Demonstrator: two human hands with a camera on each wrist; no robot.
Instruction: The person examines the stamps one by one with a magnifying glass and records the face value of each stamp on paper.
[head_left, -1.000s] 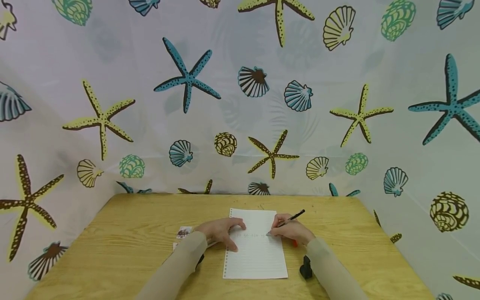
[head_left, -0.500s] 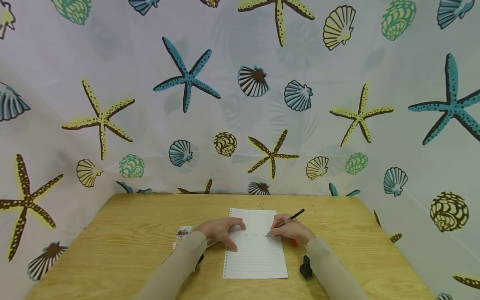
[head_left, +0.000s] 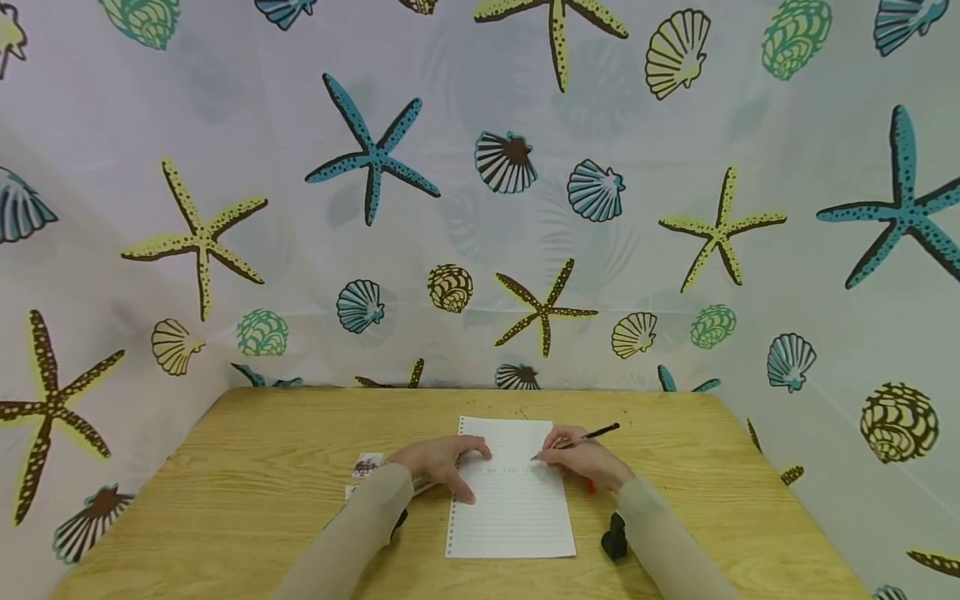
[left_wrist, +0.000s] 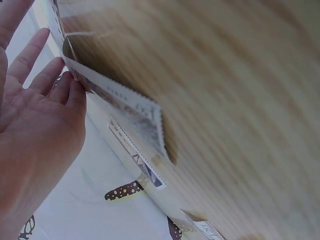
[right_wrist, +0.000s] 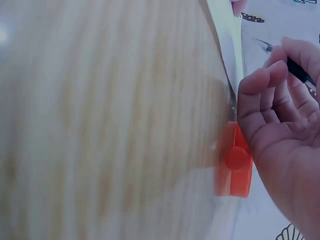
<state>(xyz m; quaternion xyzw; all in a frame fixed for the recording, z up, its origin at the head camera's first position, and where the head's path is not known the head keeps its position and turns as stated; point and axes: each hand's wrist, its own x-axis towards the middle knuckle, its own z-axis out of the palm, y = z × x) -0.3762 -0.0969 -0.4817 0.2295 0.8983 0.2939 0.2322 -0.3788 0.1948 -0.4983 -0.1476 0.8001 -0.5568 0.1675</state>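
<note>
A white lined sheet of paper (head_left: pixel 510 525) with holes down its left edge lies on the wooden table. Several faint handwritten numbers run across it. My left hand (head_left: pixel 441 463) rests on the sheet's left side, thumb and fingers spread. My right hand (head_left: pixel 585 458) pinches a black pen (head_left: pixel 600 432) over the right part of the sheet. In the right wrist view the pen's tip (right_wrist: pixel 257 40) looks lifted off the paper. By my left hand's little finger a curled postage stamp (left_wrist: pixel 125 102) stands up from the table; a second stamp (left_wrist: pixel 137 155) lies beyond it.
Another stamp (left_wrist: pixel 207 229) lies farther along the table. A red-orange plastic piece with a round knob (right_wrist: pixel 236 159) sits beside my right hand. Black wrist gear (head_left: pixel 614 537) hangs under the right sleeve. A shell-and-starfish curtain (head_left: pixel 480 225) encloses the table (head_left: pixel 285 458).
The pen has tilted flatter, its tip moving up slightly off the line of numbers, and my right hand has shifted slightly right. The last number now shows more fully. My left hand has stayed still.
</note>
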